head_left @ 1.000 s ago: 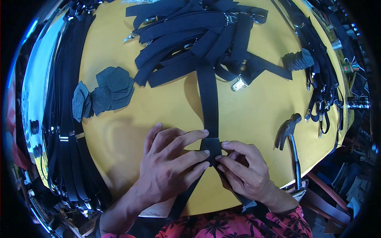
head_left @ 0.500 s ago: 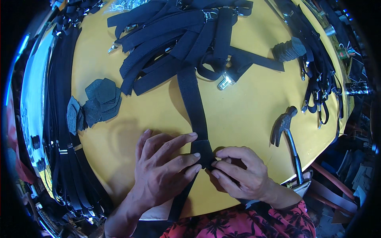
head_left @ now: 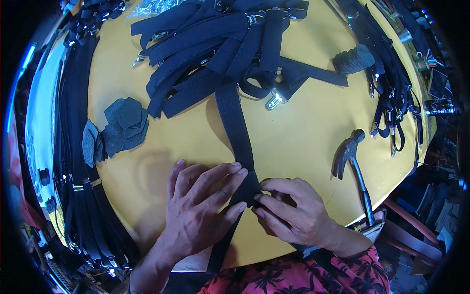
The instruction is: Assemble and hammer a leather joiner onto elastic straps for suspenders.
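A dark, angular backing patch (head_left: 246, 190) sits where black elastic suspender straps (head_left: 235, 125) meet, near the table's front edge. My left hand (head_left: 203, 203) holds the patch from the left, thumb at its lower corner and the first fingertips at its upper edge. From the right, my right hand (head_left: 296, 210) pinches the patch's right and lower edge between thumb and fingers. One strap runs away from the patch to a heap of black suspenders (head_left: 205, 54) with silver clips (head_left: 275, 99). Another strap (head_left: 226, 247) drops toward me, partly under my left hand.
Loose dark patches (head_left: 128, 122) lie at left, and a stack of them (head_left: 353, 60) at the far right. A claw hammer (head_left: 356, 171) rests at right. Suspenders hang along the left (head_left: 78, 147) and right (head_left: 387, 83) sides of the yellow table (head_left: 303, 142).
My left index and middle fingers have drawn closer together at the patch's upper edge. My right hand has shifted slightly left, still pinching the patch.
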Tool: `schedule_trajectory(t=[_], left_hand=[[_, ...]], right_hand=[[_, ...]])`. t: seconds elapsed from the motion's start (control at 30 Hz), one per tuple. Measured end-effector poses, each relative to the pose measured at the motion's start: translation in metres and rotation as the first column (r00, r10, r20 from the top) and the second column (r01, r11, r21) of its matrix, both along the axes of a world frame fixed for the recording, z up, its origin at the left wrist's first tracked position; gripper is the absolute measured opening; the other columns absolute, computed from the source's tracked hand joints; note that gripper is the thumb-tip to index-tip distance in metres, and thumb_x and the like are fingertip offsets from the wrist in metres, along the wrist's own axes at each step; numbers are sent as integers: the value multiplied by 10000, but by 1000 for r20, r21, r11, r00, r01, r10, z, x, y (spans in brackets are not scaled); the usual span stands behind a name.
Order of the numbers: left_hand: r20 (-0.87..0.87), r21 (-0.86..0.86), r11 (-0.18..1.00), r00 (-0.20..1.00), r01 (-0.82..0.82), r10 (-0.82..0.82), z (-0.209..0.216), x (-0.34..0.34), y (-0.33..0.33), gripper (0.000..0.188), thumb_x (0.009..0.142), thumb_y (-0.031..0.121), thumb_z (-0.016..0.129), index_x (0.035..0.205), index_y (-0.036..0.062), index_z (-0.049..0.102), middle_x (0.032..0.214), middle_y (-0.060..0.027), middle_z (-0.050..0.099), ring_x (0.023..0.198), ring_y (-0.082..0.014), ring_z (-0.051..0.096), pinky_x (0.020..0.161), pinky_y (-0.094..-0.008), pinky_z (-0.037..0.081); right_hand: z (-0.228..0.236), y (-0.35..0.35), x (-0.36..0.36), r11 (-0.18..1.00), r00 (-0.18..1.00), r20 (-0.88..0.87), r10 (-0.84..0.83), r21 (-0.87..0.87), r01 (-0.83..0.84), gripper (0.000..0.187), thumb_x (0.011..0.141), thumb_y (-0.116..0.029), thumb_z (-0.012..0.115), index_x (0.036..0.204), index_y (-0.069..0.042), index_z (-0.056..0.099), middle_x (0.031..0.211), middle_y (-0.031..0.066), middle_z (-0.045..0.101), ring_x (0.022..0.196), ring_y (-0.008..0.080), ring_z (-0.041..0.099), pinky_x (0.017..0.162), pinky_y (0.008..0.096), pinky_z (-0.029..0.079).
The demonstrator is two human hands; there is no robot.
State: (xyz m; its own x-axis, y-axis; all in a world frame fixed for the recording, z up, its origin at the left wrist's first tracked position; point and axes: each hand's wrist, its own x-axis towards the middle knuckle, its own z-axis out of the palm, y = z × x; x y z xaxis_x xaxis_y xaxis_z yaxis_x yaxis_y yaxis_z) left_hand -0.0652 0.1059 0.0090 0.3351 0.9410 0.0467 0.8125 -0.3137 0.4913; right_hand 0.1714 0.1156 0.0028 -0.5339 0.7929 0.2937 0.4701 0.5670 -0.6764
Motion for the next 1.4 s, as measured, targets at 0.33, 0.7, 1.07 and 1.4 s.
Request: schedule_trajectory(t=[0.33, 0.7, 1.07, 1.4], left_hand=[[42, -24, 1000, 999, 20, -19, 0, -2, 1, 630, 774, 266, 886, 1376, 223, 705, 1415, 10, 635, 1248, -295, 542, 1188, -566, 317], [91, -36, 999, 996, 19, -16, 3, -2, -1, 619, 825, 282, 877, 1411, 236, 683, 1435, 23, 628, 1260, -307, 547, 1195, -574, 292], [202, -60, 998, 978, -33, 44, 0, -5, -2, 675, 879, 292, 838, 1478, 172, 552, 1424, 5, 614, 1240, -261, 561, 1225, -535, 288], [228, -41, 999, 973, -19, 28, -2, -5, -1, 509, 826, 258, 890, 1267, 148, 663, 1364, 26, 701, 1226, -206, 594, 1262, -506, 232]], right_hand=[[0, -2, 0, 1000, 1000, 10, 3, 8, -3, 296, 826, -63, 841, 1102, 0, 757, 1176, 92, 635, 751, 187, 614, 666, 339, 481], [3, -2, 0, 993, 990, 140, 35, 106, -50, 290, 814, -80, 818, 1092, -20, 758, 1330, 96, 673, 827, 199, 655, 704, 326, 495], [4, 0, -4, 992, 983, 179, 33, 111, -54, 355, 777, -87, 822, 1128, -50, 773, 1315, 64, 690, 815, 199, 613, 723, 320, 490], [4, 1, -6, 994, 979, 200, 32, 96, -52, 394, 781, -87, 833, 1169, -51, 771, 1291, 63, 681, 805, 206, 602, 728, 339, 484]])
